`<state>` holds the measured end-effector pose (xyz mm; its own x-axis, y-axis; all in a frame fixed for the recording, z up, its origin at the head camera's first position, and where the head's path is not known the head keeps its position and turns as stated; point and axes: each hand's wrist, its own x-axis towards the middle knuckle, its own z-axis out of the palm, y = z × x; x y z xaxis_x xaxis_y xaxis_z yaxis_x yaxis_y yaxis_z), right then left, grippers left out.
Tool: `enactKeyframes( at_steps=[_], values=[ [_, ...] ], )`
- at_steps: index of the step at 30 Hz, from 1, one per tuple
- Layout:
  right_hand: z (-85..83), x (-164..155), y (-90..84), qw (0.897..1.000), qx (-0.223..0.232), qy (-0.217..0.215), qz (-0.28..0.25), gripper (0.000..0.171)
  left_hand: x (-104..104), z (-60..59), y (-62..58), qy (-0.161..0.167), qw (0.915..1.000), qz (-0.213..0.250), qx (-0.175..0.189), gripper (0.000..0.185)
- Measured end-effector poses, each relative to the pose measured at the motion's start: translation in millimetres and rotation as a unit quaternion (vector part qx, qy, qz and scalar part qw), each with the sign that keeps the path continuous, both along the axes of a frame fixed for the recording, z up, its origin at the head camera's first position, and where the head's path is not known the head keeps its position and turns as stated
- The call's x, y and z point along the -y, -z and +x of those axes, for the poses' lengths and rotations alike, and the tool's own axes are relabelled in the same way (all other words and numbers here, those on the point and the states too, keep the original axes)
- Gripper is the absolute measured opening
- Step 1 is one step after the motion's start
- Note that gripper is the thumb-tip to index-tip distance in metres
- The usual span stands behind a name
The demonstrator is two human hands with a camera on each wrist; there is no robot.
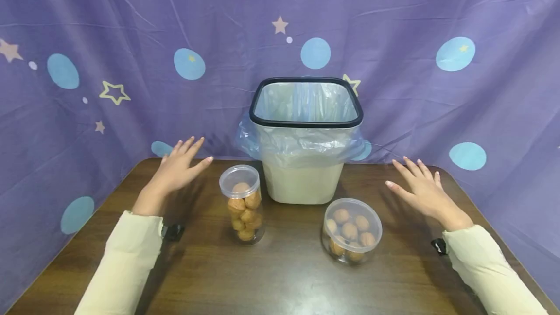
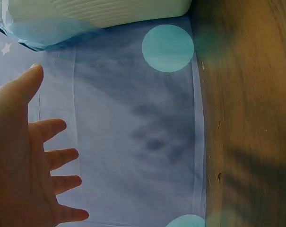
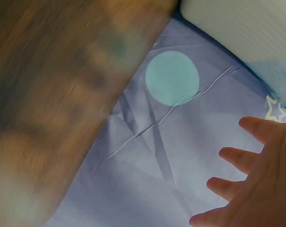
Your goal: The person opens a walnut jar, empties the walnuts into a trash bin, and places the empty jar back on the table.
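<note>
Tall jar (image 1: 239, 195) of walnuts (image 1: 247, 215) is standing upright on the worktop (image 1: 288, 281), just in front of the bin (image 1: 302, 186) and off to its left. Squat tub (image 1: 350, 206) with more walnuts sits front-right. Left hand (image 1: 175, 169) is up near the jar, fingers spread, grasping nothing; right hand (image 1: 425, 193), same deal, near the tub. Bin's got a bluish liner (image 1: 306, 147).

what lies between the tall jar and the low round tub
Only bare tabletop separates the tall jar from the low round tub; the lined bin stands farther back. The head view shows this.
</note>
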<state>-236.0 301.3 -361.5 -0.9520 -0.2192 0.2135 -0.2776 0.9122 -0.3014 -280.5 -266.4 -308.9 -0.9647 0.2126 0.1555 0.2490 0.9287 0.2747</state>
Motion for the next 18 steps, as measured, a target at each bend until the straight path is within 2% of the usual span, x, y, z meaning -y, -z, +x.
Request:
enactKeyframes(
  at_steps=[3, 6, 11, 18],
  values=[
    [3.4, 4, -1.3, 1.0, -0.002, -0.013, -0.019, 0.069, -1, 4.5, -1.5, 0.01, 0.9996, 0.025, -0.01, 0.076],
    [6.2, 7, -1.2, 0.999, -0.006, -0.028, -0.033, 0.068, -4, 8.0, -2.3, 0.03, 0.9976, 0.051, -0.034, 0.072],
    [11.7, 12, 1.7, 0.997, -0.018, -0.054, -0.057, 0.066, -12, 14.6, -5.5, 0.069, 0.9896, 0.1, -0.077, 0.064],
    [19.0, 16, 7.7, 0.992, -0.025, -0.086, -0.084, 0.067, -29, 29.4, -16.4, 0.098, 0.977, 0.16, -0.102, 0.057]
  ],
)
